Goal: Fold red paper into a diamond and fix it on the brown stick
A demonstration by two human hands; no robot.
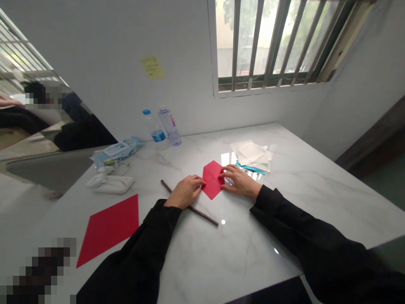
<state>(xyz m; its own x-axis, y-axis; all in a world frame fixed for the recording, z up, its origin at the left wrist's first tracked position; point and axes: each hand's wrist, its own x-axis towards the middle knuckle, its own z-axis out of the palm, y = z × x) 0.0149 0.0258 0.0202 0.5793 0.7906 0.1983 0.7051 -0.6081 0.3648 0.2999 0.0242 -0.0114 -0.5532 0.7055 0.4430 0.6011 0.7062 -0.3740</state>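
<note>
A small red paper, folded into a six-sided shape with crease lines and flaps meeting near its middle, lies on the white marble-look table. My left hand grips its left edge, fingertips pressed together on the paper. On the other side, my right hand has its fingers curled over the right edge, thumb below. A thin dark brown stick lies diagonally on the table, partly hidden under my left hand and wrist. Beside my left forearm is a larger flat red sheet, its right part close to the black sleeve.
White paper sheets lie over blue paper beyond my right hand. Two plastic bottles stand by the wall. A wipes pack and a white object are at left. A person is visible far left.
</note>
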